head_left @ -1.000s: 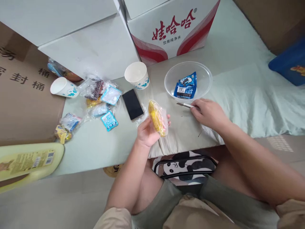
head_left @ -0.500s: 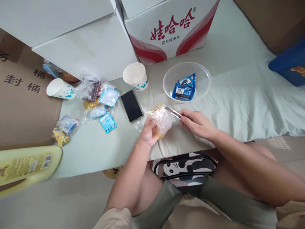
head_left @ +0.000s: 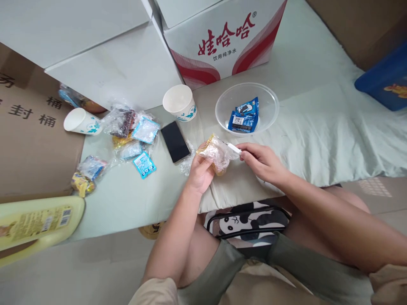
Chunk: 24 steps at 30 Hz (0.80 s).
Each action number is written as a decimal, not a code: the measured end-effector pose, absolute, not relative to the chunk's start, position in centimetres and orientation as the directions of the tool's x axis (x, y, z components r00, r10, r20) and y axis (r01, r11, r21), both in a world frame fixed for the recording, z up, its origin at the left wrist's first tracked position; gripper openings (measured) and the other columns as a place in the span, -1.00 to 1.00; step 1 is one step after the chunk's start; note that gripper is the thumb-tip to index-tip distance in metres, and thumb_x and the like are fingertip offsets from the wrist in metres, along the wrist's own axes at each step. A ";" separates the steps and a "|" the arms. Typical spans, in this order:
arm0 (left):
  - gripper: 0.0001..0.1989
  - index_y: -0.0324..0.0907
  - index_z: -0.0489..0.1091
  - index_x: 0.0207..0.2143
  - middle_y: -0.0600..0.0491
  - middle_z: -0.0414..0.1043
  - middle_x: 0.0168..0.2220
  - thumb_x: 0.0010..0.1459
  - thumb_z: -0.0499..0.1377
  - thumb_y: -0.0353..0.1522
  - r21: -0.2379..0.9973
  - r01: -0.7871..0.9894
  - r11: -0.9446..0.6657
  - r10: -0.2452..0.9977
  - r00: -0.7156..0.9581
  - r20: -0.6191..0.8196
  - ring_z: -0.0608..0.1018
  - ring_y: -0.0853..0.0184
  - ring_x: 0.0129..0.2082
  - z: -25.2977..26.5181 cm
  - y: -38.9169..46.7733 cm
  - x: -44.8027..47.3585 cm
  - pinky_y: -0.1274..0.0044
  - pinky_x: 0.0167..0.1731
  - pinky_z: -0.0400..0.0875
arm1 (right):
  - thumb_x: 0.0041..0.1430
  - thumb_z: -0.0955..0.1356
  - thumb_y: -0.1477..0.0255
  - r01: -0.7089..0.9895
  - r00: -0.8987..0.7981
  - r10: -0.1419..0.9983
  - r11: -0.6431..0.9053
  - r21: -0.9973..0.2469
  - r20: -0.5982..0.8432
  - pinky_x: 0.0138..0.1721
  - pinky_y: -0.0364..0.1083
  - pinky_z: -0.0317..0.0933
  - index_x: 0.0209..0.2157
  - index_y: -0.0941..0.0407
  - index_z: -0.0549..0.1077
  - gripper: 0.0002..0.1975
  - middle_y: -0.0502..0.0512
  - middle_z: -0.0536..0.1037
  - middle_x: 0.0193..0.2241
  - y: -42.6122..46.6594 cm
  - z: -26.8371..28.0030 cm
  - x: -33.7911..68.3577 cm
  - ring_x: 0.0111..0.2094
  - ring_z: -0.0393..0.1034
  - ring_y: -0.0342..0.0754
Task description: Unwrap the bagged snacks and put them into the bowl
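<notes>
My left hand is closed around a clear plastic packet with yellow printed edges and something pale inside; its exact contents I cannot make out. Between the thumb and fingers of my right hand is a small utility knife with a white handle. Its tip meets the upper right part of the packet, where the film hides part of the blade. A black phone lies just left of the packet, with crumpled clear wrap beside it. Behind my hands stands a clear plastic bowl holding blue sachets.
Two white paper cups, one upright and one tilted, stand toward the back. Several snack packets are heaped on the left. White cartons line the back, and a yellow jug sits at the left edge.
The packet has turned in my left hand, showing its yellow edge at the top. The knife has pushed slightly into or behind the film, so less of its blade shows.
</notes>
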<state>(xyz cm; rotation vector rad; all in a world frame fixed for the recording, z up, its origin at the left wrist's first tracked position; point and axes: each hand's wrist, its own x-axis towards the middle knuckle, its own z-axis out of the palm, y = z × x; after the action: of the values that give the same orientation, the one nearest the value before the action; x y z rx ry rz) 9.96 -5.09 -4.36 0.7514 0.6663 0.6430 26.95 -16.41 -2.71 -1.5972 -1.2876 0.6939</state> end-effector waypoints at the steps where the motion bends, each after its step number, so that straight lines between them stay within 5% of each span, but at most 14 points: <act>1: -0.49 -0.08 0.51 -0.12 0.08 0.54 -0.22 -0.18 0.52 -0.28 0.774 -0.284 0.565 0.725 0.618 -0.303 0.53 0.35 -0.28 -4.4 -5.1 10.0 0.51 -0.26 0.42 | 0.34 0.21 0.36 0.412 0.282 0.953 -0.020 -0.911 0.107 -0.28 -0.08 0.28 -0.18 0.12 0.56 -0.69 0.06 0.57 -0.43 -16.4 -2.7 27.0 -0.38 0.45 -0.05; 6: -0.49 -0.08 0.51 -0.13 0.08 0.54 -0.20 -0.18 0.52 -0.29 0.791 -0.266 0.551 0.727 0.619 -0.298 0.54 0.35 -0.25 -4.5 -5.1 9.9 0.51 -0.22 0.43 | 0.37 0.18 0.33 0.441 0.172 0.983 -0.022 -0.897 0.060 -0.30 -0.10 0.25 -0.20 0.14 0.58 -0.64 0.06 0.57 -0.45 -16.2 -2.7 26.9 -0.40 0.44 -0.06; 14: -0.59 -0.06 0.54 -0.21 0.15 0.55 -0.29 -0.17 0.51 -0.34 0.798 -0.354 0.488 0.806 0.533 -0.258 0.53 0.41 -0.31 -4.2 -3.3 9.1 0.53 -0.25 0.45 | 0.35 0.18 0.37 0.613 0.118 0.990 -0.137 -0.778 -0.082 -0.23 -0.04 0.27 -0.11 0.09 0.64 -0.60 0.15 0.68 -0.22 -16.2 -3.2 27.5 -0.25 0.54 0.05; 24: -0.67 -0.08 0.52 -0.23 0.05 0.60 -0.20 -0.08 0.43 -0.25 0.804 -0.337 0.490 0.815 0.504 -0.286 0.59 0.19 -0.05 -4.1 -2.8 8.7 0.35 -0.02 0.47 | 0.34 0.23 0.32 0.836 0.343 0.928 -0.233 -0.496 0.143 -0.38 -0.02 0.20 -0.08 0.09 0.61 -0.65 0.20 0.65 -0.19 -16.0 -4.8 28.6 -0.24 0.49 0.11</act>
<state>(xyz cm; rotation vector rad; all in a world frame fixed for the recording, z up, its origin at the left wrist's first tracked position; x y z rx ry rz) 8.68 -2.81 -4.12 0.7543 0.7328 0.7806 28.60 -16.05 -4.78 -2.1208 -1.5388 0.2482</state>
